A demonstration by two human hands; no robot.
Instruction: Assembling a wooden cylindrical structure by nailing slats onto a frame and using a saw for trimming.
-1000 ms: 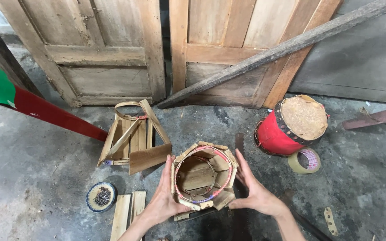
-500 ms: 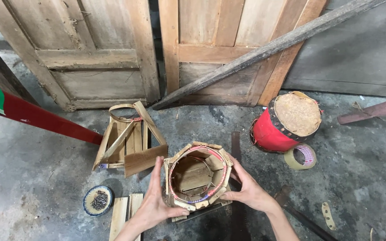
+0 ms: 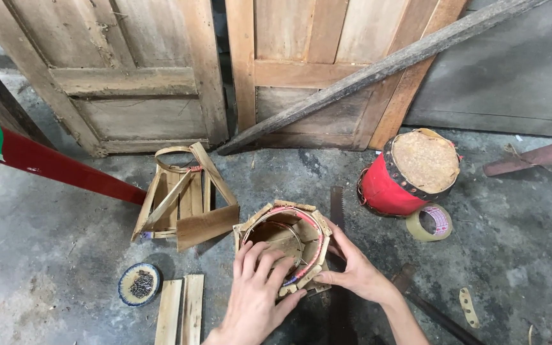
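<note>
A small barrel-shaped shell of wooden slats (image 3: 287, 220), bound by a red band and a metal hoop, stands on the concrete floor in front of me. My left hand (image 3: 257, 294) lies over its near rim, fingers reaching down into the opening. My right hand (image 3: 352, 271) presses the shell's right side, thumb against the slats. Both hands hold the shell; its lower near side is hidden behind them.
A pile of loose slats with a hoop (image 3: 183, 195) lies to the left. A small dish of nails (image 3: 139, 284) and two flat slats (image 3: 180, 310) are at lower left. A red drum (image 3: 407, 172), tape roll (image 3: 429, 222), saw blade (image 3: 338, 207) and leaning wooden doors (image 3: 269, 70) surround them.
My left hand has moved from the shell's outer left side up over the rim and into the opening. The view has shifted closer and slightly left.
</note>
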